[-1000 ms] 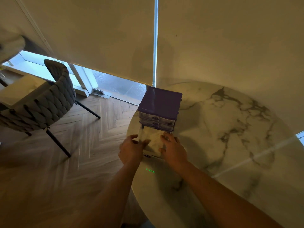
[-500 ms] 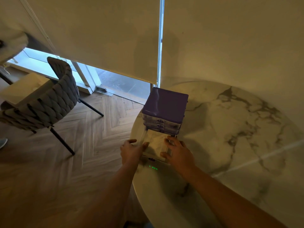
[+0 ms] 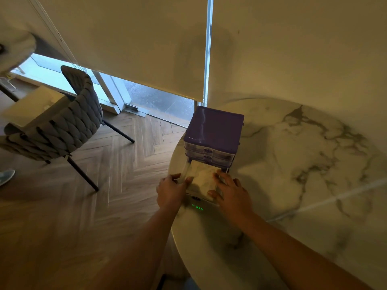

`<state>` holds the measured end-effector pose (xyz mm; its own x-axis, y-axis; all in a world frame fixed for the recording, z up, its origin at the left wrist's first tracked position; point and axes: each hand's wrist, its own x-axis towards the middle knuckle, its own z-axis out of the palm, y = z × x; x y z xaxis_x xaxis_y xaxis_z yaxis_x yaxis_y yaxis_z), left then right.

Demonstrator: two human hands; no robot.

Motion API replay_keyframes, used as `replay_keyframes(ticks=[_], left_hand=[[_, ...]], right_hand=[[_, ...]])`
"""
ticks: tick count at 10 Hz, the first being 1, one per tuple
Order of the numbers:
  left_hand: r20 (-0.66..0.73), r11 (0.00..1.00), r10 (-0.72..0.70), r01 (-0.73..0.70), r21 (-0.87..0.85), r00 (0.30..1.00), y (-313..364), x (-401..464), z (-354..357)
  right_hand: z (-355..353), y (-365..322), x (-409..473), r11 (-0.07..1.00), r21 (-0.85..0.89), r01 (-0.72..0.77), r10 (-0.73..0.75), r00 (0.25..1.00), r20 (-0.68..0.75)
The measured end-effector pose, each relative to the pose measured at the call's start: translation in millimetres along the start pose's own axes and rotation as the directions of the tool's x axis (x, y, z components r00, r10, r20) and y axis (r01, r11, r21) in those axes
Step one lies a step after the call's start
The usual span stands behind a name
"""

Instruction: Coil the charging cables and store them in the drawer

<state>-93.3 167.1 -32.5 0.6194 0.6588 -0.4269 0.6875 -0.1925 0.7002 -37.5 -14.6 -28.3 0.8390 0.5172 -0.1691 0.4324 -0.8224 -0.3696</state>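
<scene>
Two hands on one drawer: the bottom drawer (image 3: 202,179) of a purple-topped mini drawer unit (image 3: 213,132) stands pulled out toward 6 o'clock, its clear tray showing the marble pattern through its floor.
Cables: no charging cable shows anywhere in view; whether one lies in the tray I cannot tell.
Left grip: the left hand (image 3: 170,192) holds the drawer's 9 o'clock wall, thumb hooked over the rim and fingers curled round the outside.
Right grip: the right hand (image 3: 232,194) holds the 3 o'clock wall, thumb at the front corner, fingers laid along the side.
Step in hand: probably sliding the drawer along its runners; in or out cannot be read from this moment.
Doing it well: keep both hands level and the push equal on each side, so the tray runs straight and does not jam; the light unit could skid toward 12 o'clock if pushed hard.
Bench: the round marble bench (image 3: 293,164) carries the unit near its 9 o'clock edge, so watch that edge.
Nearby: small green lights (image 3: 198,207) glow on the bench just at 6 o'clock of the drawer.
Beyond: a woven grey chair (image 3: 69,122) stands well apart on the herringbone floor.
</scene>
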Motion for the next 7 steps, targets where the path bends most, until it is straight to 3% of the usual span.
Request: replay_keyframes(ticks=[3,7], left_hand=[[-0.023,0.996,0.026,-0.024,0.082,0.999,2.7,-11.9,0.1],[-0.067,0.974,0.056,-0.040,0.222,0.996,10.7,-23.3,-1.6]], right_hand=[[2.1,0.0,-3.7,0.998,-0.057,-0.014,0.015,1.000,0.009],[-15.7,6.0,-12.2,1.000,0.025,0.002,-0.003,0.999,0.046]])
